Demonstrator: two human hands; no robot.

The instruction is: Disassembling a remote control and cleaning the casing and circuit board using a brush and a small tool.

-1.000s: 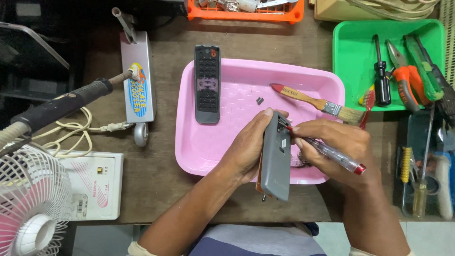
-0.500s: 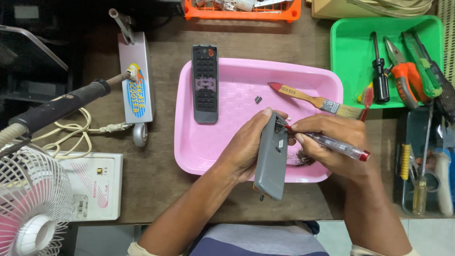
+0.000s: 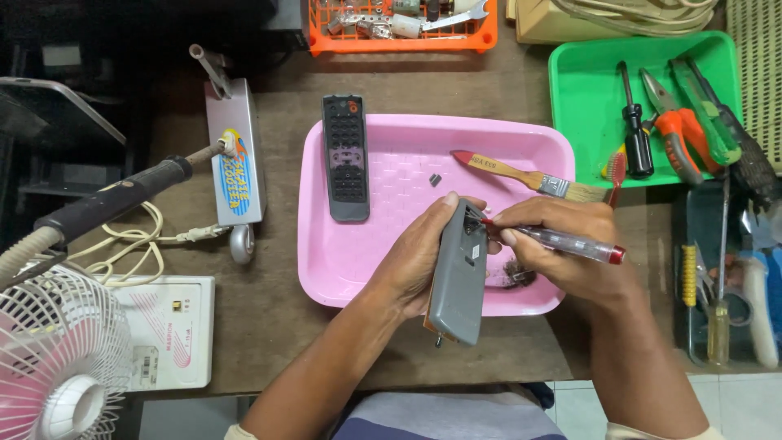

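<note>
Grey remote casing (image 3: pixel 458 281) held edge-up over pink tray, red-capped clear screwdriver (image 3: pixel 570 242) at its top.

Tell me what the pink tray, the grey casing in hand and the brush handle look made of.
Pink tray: moulded plastic, likely; glossy, with an embossed weave on its floor.
Grey casing: matte plastic, apparently; uniform grey with a moulded slot.
Paintbrush: varnished wooden handle with a red tip, metal ferrule.

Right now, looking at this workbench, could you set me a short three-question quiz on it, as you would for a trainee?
1. True or false: the left hand holds a grey casing.
2. What does the right hand hold? A) paintbrush B) clear screwdriver C) pliers
3. Fill in: the black remote lies partly in the ____ tray.

Key: 1 true. 2 B, the screwdriver, tip at the casing's top end. 3 pink.
</note>
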